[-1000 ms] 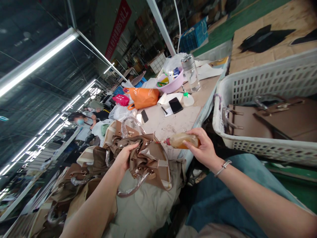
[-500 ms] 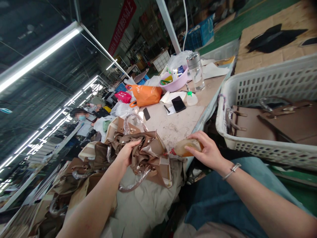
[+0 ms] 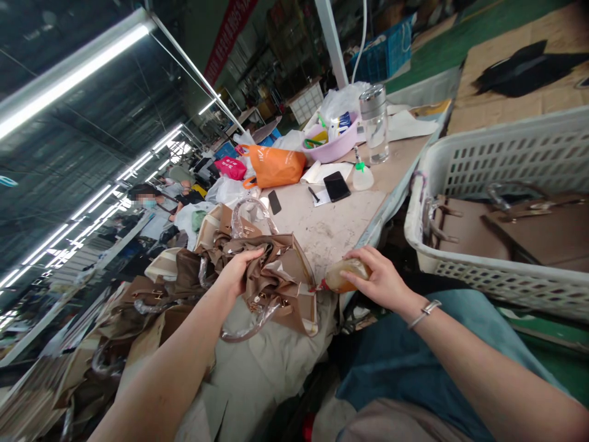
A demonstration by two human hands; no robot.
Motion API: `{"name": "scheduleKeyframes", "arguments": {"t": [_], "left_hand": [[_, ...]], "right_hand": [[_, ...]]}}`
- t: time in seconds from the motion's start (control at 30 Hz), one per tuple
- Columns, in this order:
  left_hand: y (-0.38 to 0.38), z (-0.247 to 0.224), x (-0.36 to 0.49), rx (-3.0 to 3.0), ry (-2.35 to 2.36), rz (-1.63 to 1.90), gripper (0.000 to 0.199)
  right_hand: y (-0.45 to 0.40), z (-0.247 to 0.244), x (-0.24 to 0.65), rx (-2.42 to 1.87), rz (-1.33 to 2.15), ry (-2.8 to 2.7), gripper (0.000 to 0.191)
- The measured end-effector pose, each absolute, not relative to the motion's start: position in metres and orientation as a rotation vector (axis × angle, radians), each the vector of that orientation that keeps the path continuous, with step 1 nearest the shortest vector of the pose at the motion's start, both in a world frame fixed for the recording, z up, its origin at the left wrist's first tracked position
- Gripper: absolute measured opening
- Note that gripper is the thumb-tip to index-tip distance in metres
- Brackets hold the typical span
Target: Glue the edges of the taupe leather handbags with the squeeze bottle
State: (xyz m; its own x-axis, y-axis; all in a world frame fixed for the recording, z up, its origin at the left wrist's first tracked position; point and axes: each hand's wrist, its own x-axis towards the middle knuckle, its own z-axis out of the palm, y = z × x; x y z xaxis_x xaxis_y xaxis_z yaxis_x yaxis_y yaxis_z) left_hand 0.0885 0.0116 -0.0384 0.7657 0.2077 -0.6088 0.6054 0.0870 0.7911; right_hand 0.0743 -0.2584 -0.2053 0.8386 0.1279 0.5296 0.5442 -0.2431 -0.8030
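Left hand [image 3: 237, 273]: closed on the bunched cloth of a plain brown handbag [image 3: 292, 316].

Right hand [image 3: 380, 279]: wrapped around a translucent, red-tipped bottle of amber liquid [image 3: 343, 275], tip pointed at the handbag's near edge; impossible to tell whether touching.

Handbag's place: resting on crumpled grey-green fabric [image 3: 257, 368] at the near end of the table, with plastic-wrapped handles, just beside more brown bags to the left.

Tabletop [image 3: 317, 224]: pale tan and flat, scuffed with dark smudges just past the handbag.

Farther along the table: a black rectangular phone [image 3: 337, 186]; a small whitish bottle with a green collar [image 3: 363, 179]; a bright orange bag [image 3: 278, 167]; a lilac plastic basin [image 3: 331, 150] full of small items; beside it, upright, a clear silver-lidded tumbler [image 3: 378, 144].

Right side: a white plastic lattice crate [image 3: 483, 283] holding brown bags.

Room: large and dim, under a dark ribbed ceiling [image 3: 92, 141]; long rows of white tube lights [image 3: 73, 73]; a red banner with white characters [image 3: 230, 43]; green floor [image 3: 426, 70]; well apart at left, another person in a grey top [image 3: 157, 220].
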Motion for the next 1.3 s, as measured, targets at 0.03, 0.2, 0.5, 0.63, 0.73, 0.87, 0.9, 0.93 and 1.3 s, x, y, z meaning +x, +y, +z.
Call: {"name": "scheduleKeyframes", "arguments": {"t": [0.03, 0.2, 0.5, 0.63, 0.73, 0.87, 0.9, 0.93, 1.3], "left_hand": [[0.012, -0.038, 0.088, 1.48, 0.698, -0.336, 0.015], [0.012, -0.039, 0.084, 1.473, 0.695, -0.317, 0.014], [0.018, -0.041, 0.082, 1.475, 0.655, -0.302, 0.013], [0.018, -0.042, 0.081, 1.461, 0.636, -0.289, 0.011], [0.016, -0.041, 0.079, 1.459, 0.634, -0.296, 0.012], [0.014, -0.04, 0.079, 1.458, 0.643, -0.285, 0.011], [0.015, -0.04, 0.079, 1.454, 0.643, -0.282, 0.011], [0.015, -0.04, 0.078, 1.449, 0.639, -0.281, 0.011], [0.031, -0.012, 0.029, 1.54, 0.653, -0.23, 0.014]], "right_hand": [[-0.258, -0.206, 0.074, -1.798, -0.414, -0.501, 0.024], [-0.26, -0.21, 0.069, -1.785, -0.474, -0.42, 0.025], [-0.26, -0.216, 0.061, -1.788, -0.411, -0.42, 0.026], [-0.259, -0.222, 0.063, -1.755, -0.486, -0.336, 0.027], [-0.259, -0.224, 0.063, -1.761, -0.466, -0.326, 0.028], [-0.259, -0.222, 0.059, -1.762, -0.315, -0.393, 0.029], [-0.259, -0.221, 0.058, -1.738, -0.259, -0.394, 0.029], [-0.258, -0.221, 0.058, -1.698, -0.201, -0.38, 0.031], [-0.275, -0.242, 0.087, -0.737, 0.117, 0.271, 0.037]]}}
